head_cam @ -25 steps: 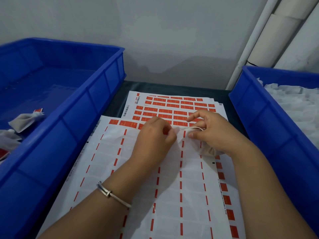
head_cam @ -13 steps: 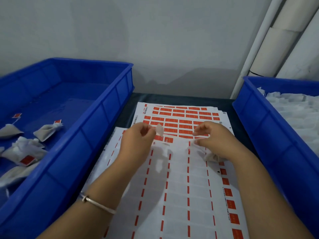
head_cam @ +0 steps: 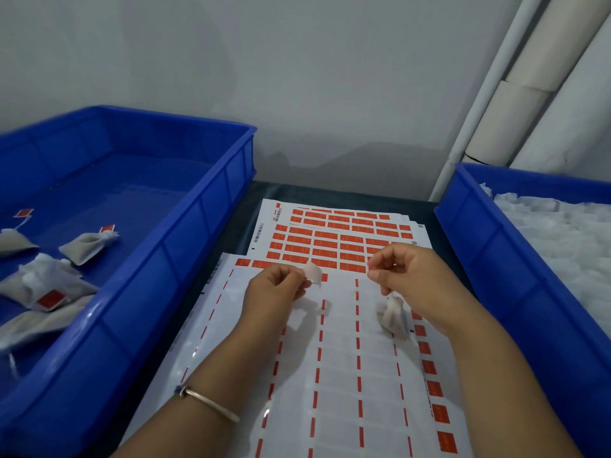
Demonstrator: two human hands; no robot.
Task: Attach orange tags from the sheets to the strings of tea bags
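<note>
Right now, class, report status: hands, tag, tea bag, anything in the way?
Left hand pinching peeled tag. Right hand pinching string, tea bag dangling over sheet. Nothing between them.

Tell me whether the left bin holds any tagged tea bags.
Yes, several tea bags with orange tags lie in the left bin.

Plain grey-white plaster wall (head_cam: 297, 77) straight ahead, dimly and evenly lit. Thick white cylindrical pipes (head_cam: 529, 87) slanting up far right corner. Dark smooth tabletop (head_cam: 264, 193) meeting wall base, faint shadow band above joint.
</note>
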